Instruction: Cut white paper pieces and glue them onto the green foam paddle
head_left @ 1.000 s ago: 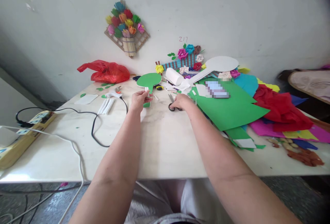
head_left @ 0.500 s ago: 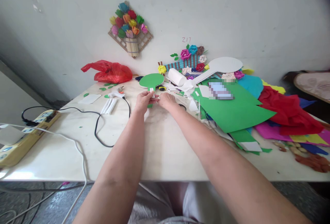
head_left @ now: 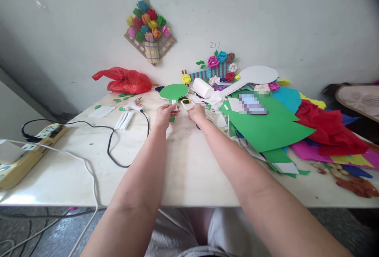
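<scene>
A green paddle-shaped cutout (head_left: 173,91) lies in the middle of the table, its round part away from me and its handle under my fingers. My left hand (head_left: 166,114) is closed at that handle, pinching a small white piece (head_left: 174,103) above it. To the right, my right hand (head_left: 196,113) is closed on a thin white strip (head_left: 183,105), which points up and to the left, apart from the paddle. What the strip is made of I cannot make out. Just behind the hands lies a yellow and black tool (head_left: 186,101), probably a tape measure or cutter.
A glue gun (head_left: 133,107) and white sticks (head_left: 124,120) lie left, with a black cord to a power strip (head_left: 44,146). Green sheets (head_left: 266,130), a phone (head_left: 253,104) and a white paddle cutout (head_left: 259,75) crowd the right. A red bag (head_left: 127,81) sits behind.
My right hand has moved a little to the right, away from my left hand, and the thin white strip now shows in it. My left hand stays at the paddle's handle.
</scene>
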Available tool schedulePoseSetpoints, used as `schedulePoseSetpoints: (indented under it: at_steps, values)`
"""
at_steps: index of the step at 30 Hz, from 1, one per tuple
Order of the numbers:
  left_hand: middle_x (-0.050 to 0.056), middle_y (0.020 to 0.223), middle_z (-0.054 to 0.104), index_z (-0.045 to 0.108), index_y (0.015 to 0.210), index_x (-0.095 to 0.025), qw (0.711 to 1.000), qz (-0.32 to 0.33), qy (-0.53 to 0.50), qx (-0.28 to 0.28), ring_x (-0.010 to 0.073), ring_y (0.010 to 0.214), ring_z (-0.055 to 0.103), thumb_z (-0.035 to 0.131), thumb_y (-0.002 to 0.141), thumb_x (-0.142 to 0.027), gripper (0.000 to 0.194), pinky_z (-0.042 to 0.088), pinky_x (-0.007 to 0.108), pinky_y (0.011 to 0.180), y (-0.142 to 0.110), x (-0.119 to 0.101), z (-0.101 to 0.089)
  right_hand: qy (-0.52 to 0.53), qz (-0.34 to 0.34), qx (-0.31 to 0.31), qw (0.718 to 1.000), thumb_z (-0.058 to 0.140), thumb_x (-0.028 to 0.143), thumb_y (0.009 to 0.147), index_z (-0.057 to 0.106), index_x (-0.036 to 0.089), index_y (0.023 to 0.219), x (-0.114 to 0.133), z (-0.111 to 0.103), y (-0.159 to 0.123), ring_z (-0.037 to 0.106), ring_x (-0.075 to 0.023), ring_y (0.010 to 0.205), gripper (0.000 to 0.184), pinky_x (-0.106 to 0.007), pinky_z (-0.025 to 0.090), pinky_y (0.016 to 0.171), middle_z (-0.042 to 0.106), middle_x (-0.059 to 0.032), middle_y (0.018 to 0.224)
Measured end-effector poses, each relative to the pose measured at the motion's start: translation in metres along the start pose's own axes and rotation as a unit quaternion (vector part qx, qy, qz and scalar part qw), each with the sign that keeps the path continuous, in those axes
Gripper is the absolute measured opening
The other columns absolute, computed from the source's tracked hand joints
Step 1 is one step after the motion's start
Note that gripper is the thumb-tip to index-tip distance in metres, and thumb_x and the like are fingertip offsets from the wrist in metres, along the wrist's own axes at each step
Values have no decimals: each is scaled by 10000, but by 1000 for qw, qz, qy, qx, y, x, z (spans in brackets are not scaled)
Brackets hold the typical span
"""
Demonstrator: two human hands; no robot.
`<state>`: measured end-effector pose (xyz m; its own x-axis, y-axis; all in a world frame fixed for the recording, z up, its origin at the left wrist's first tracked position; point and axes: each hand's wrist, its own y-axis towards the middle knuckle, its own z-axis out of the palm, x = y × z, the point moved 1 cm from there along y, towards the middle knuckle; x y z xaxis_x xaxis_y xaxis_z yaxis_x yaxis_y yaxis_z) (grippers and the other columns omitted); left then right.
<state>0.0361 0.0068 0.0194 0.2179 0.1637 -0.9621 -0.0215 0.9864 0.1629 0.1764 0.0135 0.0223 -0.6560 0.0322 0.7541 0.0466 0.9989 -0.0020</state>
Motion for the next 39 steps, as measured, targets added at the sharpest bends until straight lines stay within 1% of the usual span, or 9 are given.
schedulePoseSetpoints:
  at_steps: [1, 3, 5, 7, 8, 11, 20, 30, 39]
  values:
    - [57, 716, 647, 622, 715, -105, 1000, 3, -6, -2, 116, 604, 615, 702, 606, -323, 257, 461, 214, 572, 0, 1, 1, 87, 40, -20, 995, 555, 231, 816, 621, 145, 818, -2, -1, -3, 656, -179, 653, 109, -226, 481, 497, 681, -112, 749]
    - [60, 729, 647, 629, 704, -102, 1000, 1, -14, 1, 115, 632, 611, 706, 595, -304, 242, 470, 221, 604, -1, 2, 4, 241, 72, -36, 967, 562, 192, 807, 580, 138, 750, -5, -1, -10, 598, -110, 503, 81, -187, 442, 411, 663, -66, 672]
    - [66, 740, 651, 633, 704, -99, 1000, -9, -18, 13, 122, 670, 614, 706, 596, -290, 231, 482, 234, 648, -3, 2, 7, 352, 60, -8, 934, 572, 149, 798, 557, 127, 722, -6, 0, -18, 555, -71, 445, 81, -161, 425, 387, 643, -28, 619]
    - [64, 734, 652, 632, 710, -98, 999, -21, -18, 32, 122, 678, 614, 703, 609, -286, 225, 489, 247, 686, -5, 3, 11, 414, 50, 32, 908, 582, 113, 786, 558, 115, 713, -6, 1, -24, 549, -63, 435, 77, -155, 434, 390, 628, -9, 583]
    - [61, 726, 651, 630, 713, -98, 999, -26, -17, 44, 118, 667, 612, 700, 620, -289, 224, 491, 252, 697, -6, 3, 12, 430, 49, 46, 900, 582, 98, 783, 563, 109, 715, -7, 1, -26, 552, -64, 436, 72, -156, 441, 394, 625, -7, 575]
    - [50, 708, 645, 620, 728, -96, 997, -41, -19, 69, 109, 617, 608, 689, 651, -284, 215, 498, 260, 704, -8, 3, 15, 451, 45, 59, 889, 584, 72, 777, 573, 94, 719, -9, 0, -29, 562, -67, 443, 63, -161, 457, 404, 625, -9, 577]
    - [54, 686, 649, 603, 761, -94, 990, -76, -22, 119, 117, 590, 621, 687, 687, -241, 185, 511, 269, 678, -7, 6, 15, 472, 44, 49, 879, 573, 47, 782, 576, 83, 700, -11, -2, -28, 529, -55, 404, 90, -153, 452, 385, 597, 5, 523]
    - [42, 641, 637, 600, 770, -91, 988, -90, -13, 121, 108, 566, 613, 681, 710, -242, 182, 502, 236, 629, -8, 2, 17, 499, 38, 53, 864, 568, 31, 787, 590, 76, 676, -14, 0, -26, 535, -65, 390, 122, -162, 463, 379, 610, -7, 504]
    - [35, 609, 629, 601, 764, -96, 988, -90, -13, 124, 99, 539, 594, 662, 730, -240, 160, 489, 226, 611, -10, 1, 19, 500, 39, 62, 863, 578, 50, 790, 588, 83, 671, -13, 3, -26, 538, -71, 394, 124, -169, 464, 391, 615, -12, 514]
